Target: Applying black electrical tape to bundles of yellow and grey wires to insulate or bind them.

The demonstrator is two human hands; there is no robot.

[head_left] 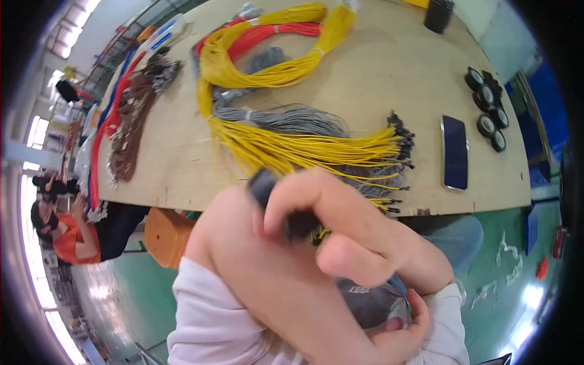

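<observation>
My forearms cross in front of me. My right hand [340, 213] is curled, its index finger hooked around a blurred roll of black tape [263, 186]. Under those fingers shows a dark bunch with yellow wire ends [317, 235], partly hidden by the hand. Low against my dark shirt, my left hand [404, 334] has its fingers bent in; what they hold, if anything, is hidden. Just beyond my hands, a bundle of yellow wires [292, 143] with black connectors [398, 143] lies across the table's near edge, over grey wires [286, 120].
On the wooden table [389, 73] lie a phone [455, 152], several black tape rolls [485, 96], red wires [277, 30] and a brown wire bundle [131, 131]. A black cylinder [438, 15] stands far right. An orange stool [167, 237] and a seated person [76, 240] are at left.
</observation>
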